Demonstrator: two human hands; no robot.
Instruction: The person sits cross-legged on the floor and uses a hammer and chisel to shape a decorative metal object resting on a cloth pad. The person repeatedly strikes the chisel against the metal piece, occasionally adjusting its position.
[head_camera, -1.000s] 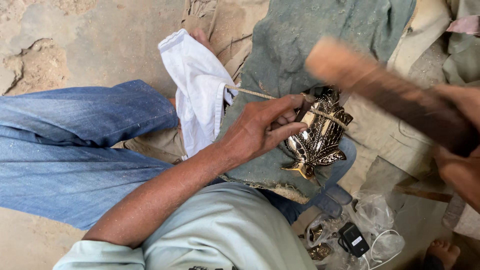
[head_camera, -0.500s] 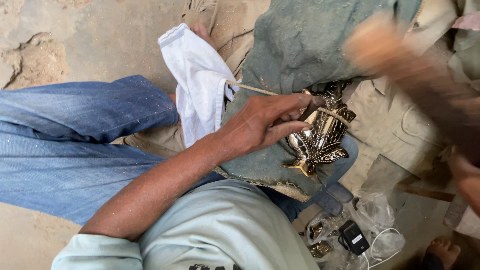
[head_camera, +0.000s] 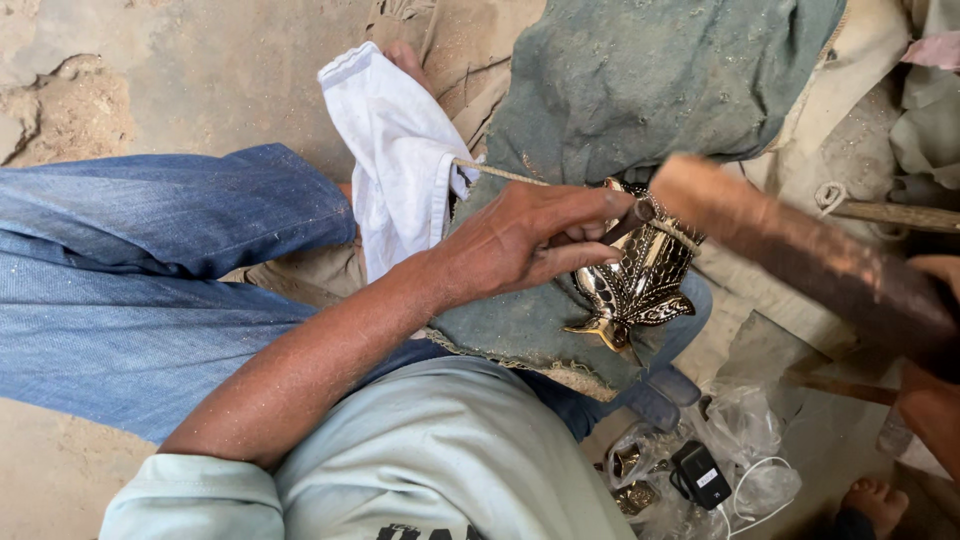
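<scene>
**Brass piece worked on the lap**

Dusty sand floor (head_camera: 150, 60), rough cloths all around. A grey-green cloth (head_camera: 640, 90) covers the knee. On it lies the brass ornament (head_camera: 640, 280), shiny gold w/ dark engraved pattern, leaf-like shape. Left hand (head_camera: 520, 245) has fingers closed on a thin dark punch (head_camera: 630, 220), tip on the ornament. Right hand (head_camera: 935, 400) grips the wooden mallet (head_camera: 800, 250), raised just above.

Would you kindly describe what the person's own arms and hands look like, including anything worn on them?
The left hand is bare: no glove, ring or watch shows. Its forearm is bare and dusty up to a short pale blue-green shirt sleeve. The right hand sits at the frame edge, also bare; its arm is out of view.
</scene>
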